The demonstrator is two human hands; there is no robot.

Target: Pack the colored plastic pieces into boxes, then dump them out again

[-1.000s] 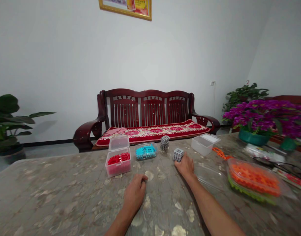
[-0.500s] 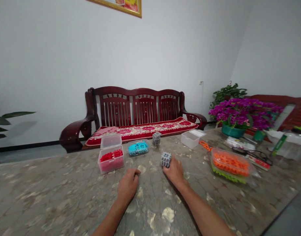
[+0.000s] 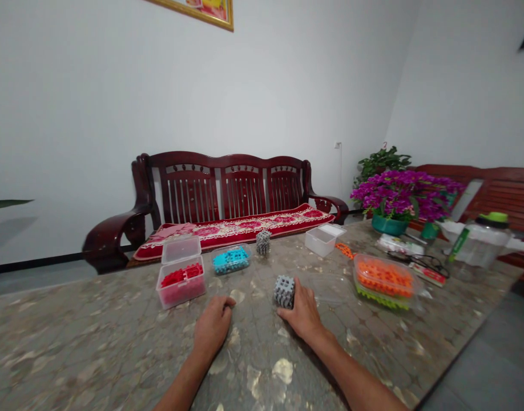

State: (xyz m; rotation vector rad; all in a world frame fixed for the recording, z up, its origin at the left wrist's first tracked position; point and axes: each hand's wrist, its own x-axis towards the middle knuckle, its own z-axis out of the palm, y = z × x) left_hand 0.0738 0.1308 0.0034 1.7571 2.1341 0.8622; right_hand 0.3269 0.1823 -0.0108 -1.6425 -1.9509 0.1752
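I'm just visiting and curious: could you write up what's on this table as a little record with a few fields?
Left hand: curled, resting on the stone-patterned table, holding nothing visible
Right hand: touching a grey block cube
Nearby cube: a second grey block cube, standing farther along the table
Containers: clear box of red pieces, clear box of blue pieces, clear tray of orange pieces
Background: dark red wooden bench, purple flowers
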